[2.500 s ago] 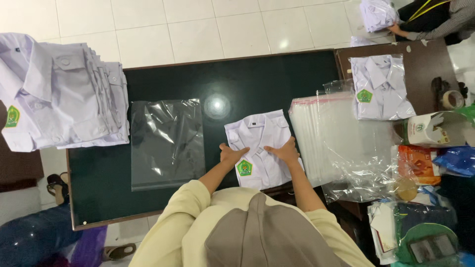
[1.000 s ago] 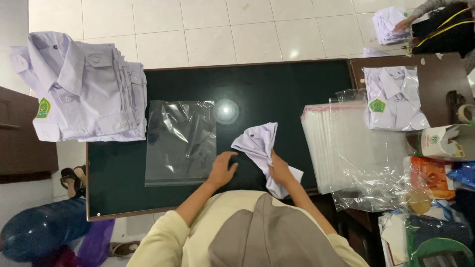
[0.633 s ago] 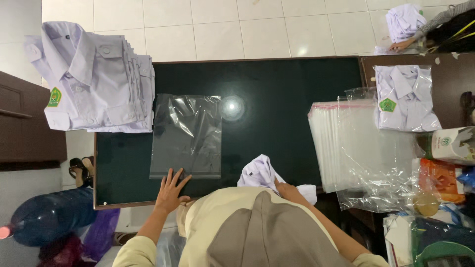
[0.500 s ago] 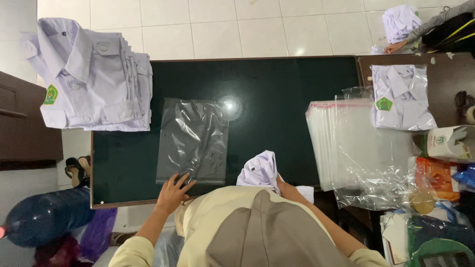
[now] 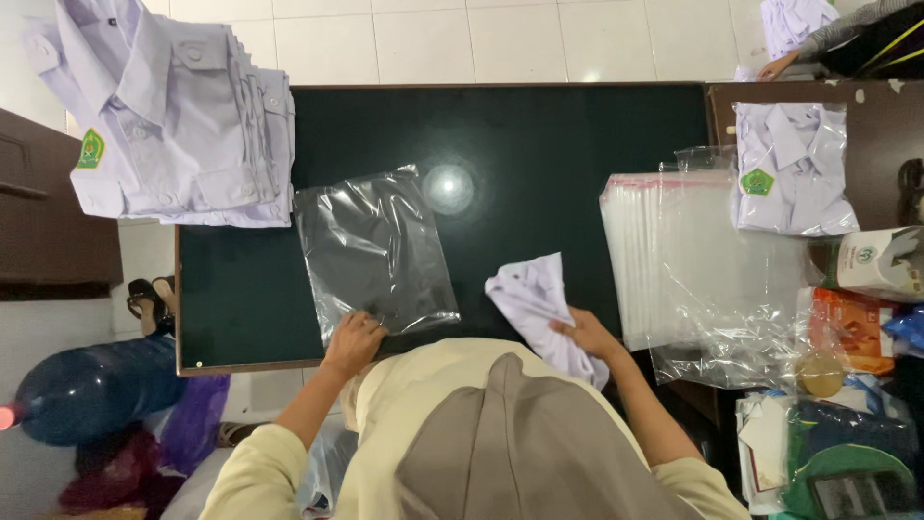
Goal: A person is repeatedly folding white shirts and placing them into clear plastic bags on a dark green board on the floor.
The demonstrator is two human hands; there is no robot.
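Observation:
My right hand (image 5: pixel 583 335) grips a folded white shirt (image 5: pixel 535 300), lifted and tilted above the near edge of the dark green table (image 5: pixel 539 135). My left hand (image 5: pixel 354 341) pinches the near edge of a clear plastic bag (image 5: pixel 373 248) that lies flat on the table, slightly skewed. The shirt is to the right of the bag, apart from it.
A stack of folded white shirts (image 5: pixel 173 116) overhangs the table's far left corner. A pile of clear bags (image 5: pixel 693 260) lies at the right, with a bagged shirt (image 5: pixel 789 169) beyond it. Boxes and packets (image 5: pixel 866 289) crowd the right side. A blue water bottle (image 5: pixel 87 390) is on the floor at left.
I lifted the folded shirt off the table with my right hand. My left hand moved left to the bag and took hold of its near edge, skewing it slightly.

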